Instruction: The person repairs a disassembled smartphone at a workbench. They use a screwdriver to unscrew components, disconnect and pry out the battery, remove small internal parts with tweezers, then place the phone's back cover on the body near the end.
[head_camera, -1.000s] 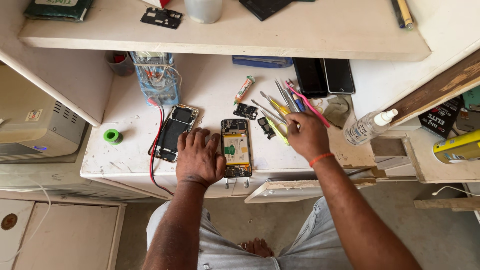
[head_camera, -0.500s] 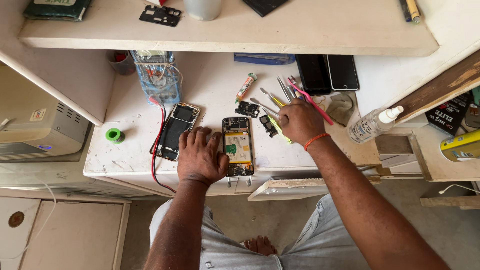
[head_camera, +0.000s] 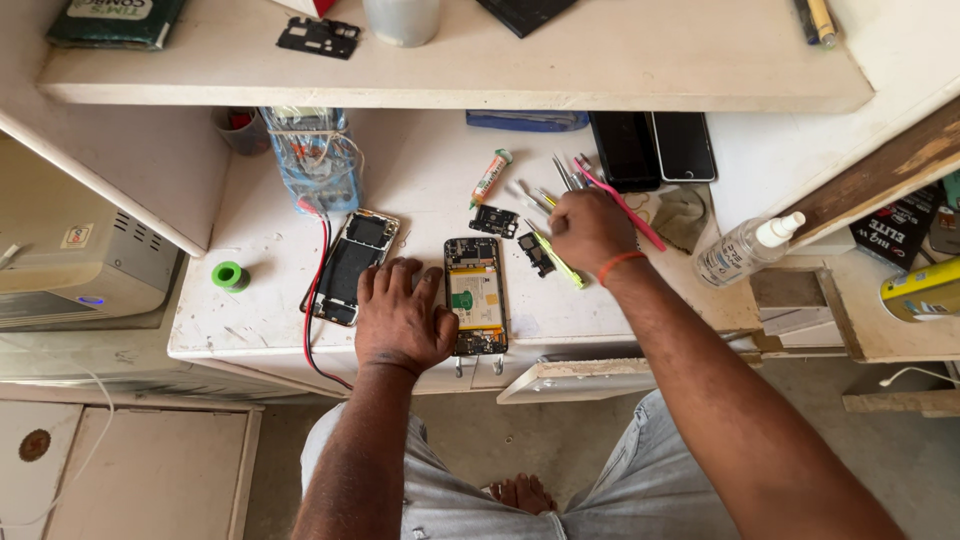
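Two opened phones lie near the front edge of the white, scuffed counter (head_camera: 420, 170), under a pale wooden shelf (head_camera: 600, 60) in a cramped repair corner. The left hand (head_camera: 400, 318) rests flat, fingers spread, touching the left side of the open black smartphone with its yellow-green battery and boards showing (head_camera: 476, 296), which lies at the counter's front edge. The right hand (head_camera: 590, 230) reaches over the fan of thin metal tweezers and pink and yellow plastic pry tools (head_camera: 560, 190) toward the back; whether its fingers are clamped on one I cannot tell. It looks like tool selection: the next move calls for a fine pick-up. Left, a second opened phone with red and black wires (head_camera: 350, 265); near the left edge, a small green tape roll (head_camera: 230, 275).
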